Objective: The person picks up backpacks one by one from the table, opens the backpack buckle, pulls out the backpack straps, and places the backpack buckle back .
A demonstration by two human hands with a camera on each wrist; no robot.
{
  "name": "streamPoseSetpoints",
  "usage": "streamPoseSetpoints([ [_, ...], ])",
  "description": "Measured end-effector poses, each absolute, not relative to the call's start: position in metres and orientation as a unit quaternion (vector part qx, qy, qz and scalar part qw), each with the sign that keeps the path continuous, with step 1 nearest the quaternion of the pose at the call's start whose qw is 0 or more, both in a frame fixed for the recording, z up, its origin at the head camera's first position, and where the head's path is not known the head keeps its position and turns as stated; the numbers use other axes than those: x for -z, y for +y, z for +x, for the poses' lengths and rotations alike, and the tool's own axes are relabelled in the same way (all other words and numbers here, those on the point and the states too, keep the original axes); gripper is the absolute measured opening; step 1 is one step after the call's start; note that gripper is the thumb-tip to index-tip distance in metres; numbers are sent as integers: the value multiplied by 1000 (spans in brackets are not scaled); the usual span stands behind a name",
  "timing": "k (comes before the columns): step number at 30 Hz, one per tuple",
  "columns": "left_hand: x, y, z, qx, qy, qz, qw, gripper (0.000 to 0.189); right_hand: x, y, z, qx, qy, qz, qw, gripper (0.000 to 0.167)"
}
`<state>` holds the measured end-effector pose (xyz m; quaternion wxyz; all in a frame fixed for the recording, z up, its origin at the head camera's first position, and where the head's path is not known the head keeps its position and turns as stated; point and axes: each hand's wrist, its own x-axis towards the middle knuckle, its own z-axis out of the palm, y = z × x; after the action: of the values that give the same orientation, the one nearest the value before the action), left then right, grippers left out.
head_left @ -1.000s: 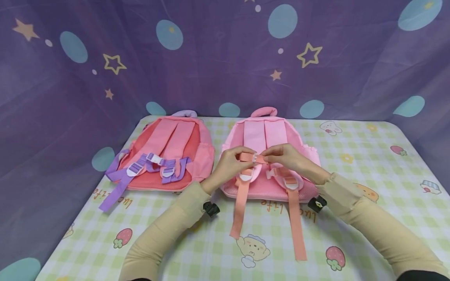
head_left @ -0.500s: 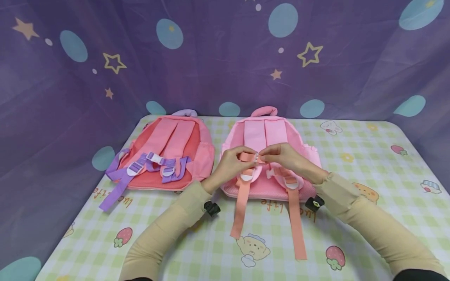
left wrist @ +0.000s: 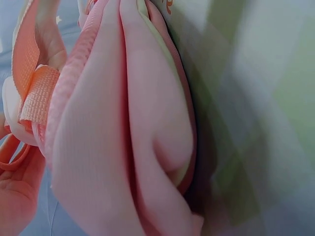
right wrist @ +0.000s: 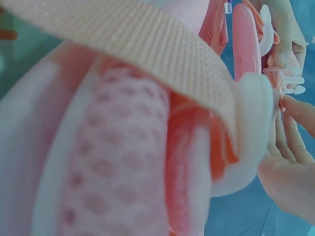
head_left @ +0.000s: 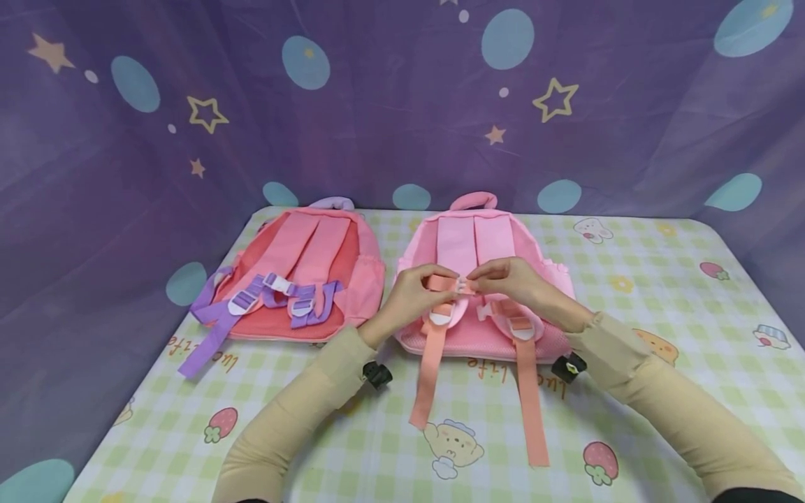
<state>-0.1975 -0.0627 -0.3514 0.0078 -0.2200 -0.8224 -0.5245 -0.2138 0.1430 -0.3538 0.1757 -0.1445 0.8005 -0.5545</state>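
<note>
Both hands meet over the back panel of a light pink backpack [head_left: 465,335]. With bent fingertips my left hand [head_left: 411,295] pinches a loop of orange webbing strap [head_left: 441,283]. A small whitish pronged buckle half [head_left: 462,285] sits on this webbing, between the two hands. From the other side my right hand [head_left: 518,283] pinches the webbing end just past the buckle. In the right wrist view the pale buckle prongs [right wrist: 291,81] show between the fingertips. A second buckle piece [head_left: 483,311] hangs from the right shoulder strap, below the hands.
A coral backpack [head_left: 342,244] with purple straps [head_left: 214,342] lies to the left. Two loose orange strap tails [head_left: 533,412] hang toward the front over the checked tablecloth [head_left: 352,447]. A purple curtain [head_left: 402,105] with stars stands behind the table.
The buckle half has shifted slightly to the right along the webbing, closer to my right fingertips. Both hands stay nearly in place, and both backpacks lie as before.
</note>
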Motion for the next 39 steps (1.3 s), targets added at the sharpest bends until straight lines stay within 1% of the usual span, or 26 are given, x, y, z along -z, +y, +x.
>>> streamPoseSetpoints([
  [3,347,-62,-194,520,-823,-227,18,25,355,144,-214,561,796,-145,179,28],
  [8,362,-64,-205,516,-824,-236,18,27,356,140,-215,551,808,-135,159,22],
  [11,371,-65,-211,516,-822,-239,13,27,355,139,-215,543,815,-135,150,22],
  [18,372,-66,-211,526,-820,-225,5,23,355,143,-212,561,795,-141,183,29],
  [20,372,-66,-210,526,-822,-220,5,22,354,144,-212,553,800,-142,185,31],
  [27,373,-65,-211,523,-823,-223,11,19,357,138,-215,505,837,-146,150,27],
  [34,371,-62,-211,495,-841,-216,9,18,359,137,-214,507,837,-155,135,21],
  [39,368,-59,-210,475,-854,-212,6,14,360,135,-214,503,840,-167,118,18],
])
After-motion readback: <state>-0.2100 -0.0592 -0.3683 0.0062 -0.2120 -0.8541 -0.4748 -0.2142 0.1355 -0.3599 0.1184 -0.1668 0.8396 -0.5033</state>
